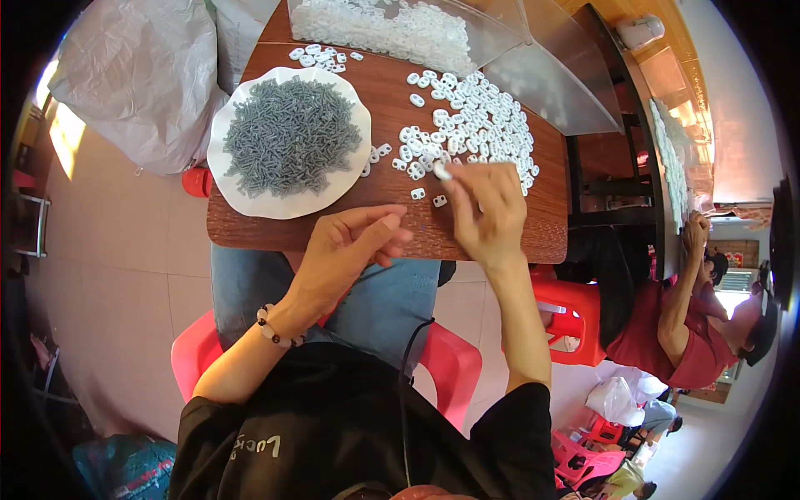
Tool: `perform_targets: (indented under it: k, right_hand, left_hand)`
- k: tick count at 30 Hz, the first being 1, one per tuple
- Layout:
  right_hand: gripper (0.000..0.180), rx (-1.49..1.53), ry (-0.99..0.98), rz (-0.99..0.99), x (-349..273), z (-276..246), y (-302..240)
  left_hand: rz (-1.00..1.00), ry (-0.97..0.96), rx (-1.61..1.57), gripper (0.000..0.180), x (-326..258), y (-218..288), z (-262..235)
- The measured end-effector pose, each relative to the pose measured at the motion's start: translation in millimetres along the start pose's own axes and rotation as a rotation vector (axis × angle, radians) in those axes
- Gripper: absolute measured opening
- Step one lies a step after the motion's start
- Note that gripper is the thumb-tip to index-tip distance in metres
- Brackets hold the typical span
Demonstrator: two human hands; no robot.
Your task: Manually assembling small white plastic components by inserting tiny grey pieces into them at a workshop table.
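My right hand (490, 204) is over the near edge of a heap of small white plastic pieces with two holes (479, 117). Between its thumb and forefinger it pinches one white two-holed piece (442, 170). Close by on the left, above the table's front edge, my left hand (354, 237) is closed, with thumb and fingers curled together. Whatever those fingers hold, if anything, is hidden. A white scalloped plate (237, 200) full of small grey screw-like pegs (292, 137) stands left of the heap.
The brown wooden table (383, 92) bears a clear bin (500, 21) of translucent pieces at the back. A few loose white pieces (317, 57) lie behind the plate. Left of the table is a large whitish sack (137, 83). At right, another person (675, 333) sits at a second table.
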State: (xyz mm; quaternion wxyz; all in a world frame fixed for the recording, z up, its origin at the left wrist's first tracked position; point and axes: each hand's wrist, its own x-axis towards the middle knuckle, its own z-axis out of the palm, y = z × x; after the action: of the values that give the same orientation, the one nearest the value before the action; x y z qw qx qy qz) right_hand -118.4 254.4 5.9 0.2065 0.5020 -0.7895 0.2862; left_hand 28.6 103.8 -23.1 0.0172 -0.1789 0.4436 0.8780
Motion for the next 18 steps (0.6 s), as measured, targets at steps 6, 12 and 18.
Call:
perform_targets:
  k: [6, 12, 18]
  right_hand:
    - [0.03, -0.099, 0.061, -0.168, -32, -4, -46]
    - [0.032, -0.024, 0.05, -0.15, -40, 6, -48]
    - [0.025, 0.21, -0.068, 0.053, -31, 9, -44]
  left_hand:
    - [0.144, -0.057, 0.013, 0.028, 0, -12, 1]
    - [0.154, -0.036, 0.001, 0.023, 2, -17, -3]
    - [0.104, 0.02, 0.034, 0.02, 4, -10, -4]
